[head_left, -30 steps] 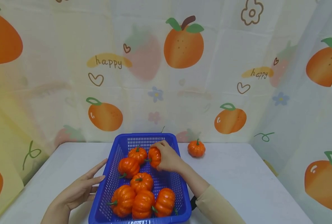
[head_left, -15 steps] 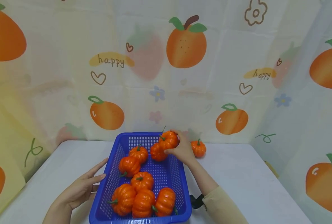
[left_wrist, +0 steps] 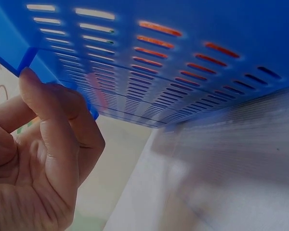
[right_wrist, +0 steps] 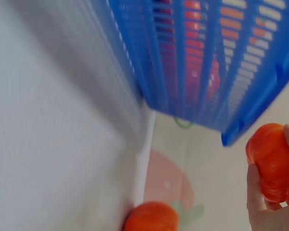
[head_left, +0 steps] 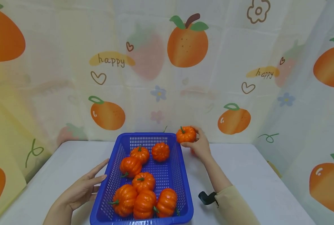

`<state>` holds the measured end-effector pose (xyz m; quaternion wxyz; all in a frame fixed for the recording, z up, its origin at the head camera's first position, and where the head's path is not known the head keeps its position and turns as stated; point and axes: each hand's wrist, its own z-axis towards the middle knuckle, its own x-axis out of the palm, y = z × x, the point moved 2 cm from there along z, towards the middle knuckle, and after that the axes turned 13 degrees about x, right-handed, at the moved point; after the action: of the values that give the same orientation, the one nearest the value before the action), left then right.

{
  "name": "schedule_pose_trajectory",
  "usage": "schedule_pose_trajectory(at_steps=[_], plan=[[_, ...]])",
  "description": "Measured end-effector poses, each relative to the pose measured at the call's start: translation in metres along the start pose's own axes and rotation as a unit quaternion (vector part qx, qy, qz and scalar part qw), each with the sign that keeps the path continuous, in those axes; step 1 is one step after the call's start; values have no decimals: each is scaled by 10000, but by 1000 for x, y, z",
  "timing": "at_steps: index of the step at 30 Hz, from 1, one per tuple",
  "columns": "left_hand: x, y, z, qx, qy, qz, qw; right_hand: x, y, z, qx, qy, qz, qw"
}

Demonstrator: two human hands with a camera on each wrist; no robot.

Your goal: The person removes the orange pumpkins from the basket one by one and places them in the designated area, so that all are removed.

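Note:
A small orange pumpkin [head_left: 186, 134] with a green stem is held in my right hand [head_left: 203, 149], just beyond the right rim at the back of the blue plastic basket [head_left: 162, 175]. In the right wrist view, the fingers and thumb grip the pumpkin [right_wrist: 274, 163] from its sides. My left hand [head_left: 78, 190] is at the basket's left side, fingers extended and fingertips at the rim; the left wrist view shows a fingertip [left_wrist: 30, 79] against the rim's underside. Several pumpkins [head_left: 145, 204] lie inside the basket, one [head_left: 160, 152] alone near its back right.
Behind the right hand, another pumpkin [right_wrist: 151, 219] sits on the white table [head_left: 240, 181], mostly hidden in the head view. A dark curved piece [head_left: 207, 198] is attached at the right sleeve. A fruit-printed curtain [head_left: 184, 103] hangs behind the table.
My right hand has lifted a pumpkin out of the basket and carried it rightward over the rim, exposing another pumpkin at the back right. The left hand stays at the basket's side.

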<state>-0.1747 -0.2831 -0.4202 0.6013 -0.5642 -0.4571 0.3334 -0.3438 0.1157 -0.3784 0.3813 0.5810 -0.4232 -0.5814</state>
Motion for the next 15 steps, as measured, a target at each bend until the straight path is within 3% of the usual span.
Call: schedule_pose_trajectory(at_steps=[15], plan=[[-1,1,1,35,174,-162,9997,-65,-26,25,476,-832,111,9953]])
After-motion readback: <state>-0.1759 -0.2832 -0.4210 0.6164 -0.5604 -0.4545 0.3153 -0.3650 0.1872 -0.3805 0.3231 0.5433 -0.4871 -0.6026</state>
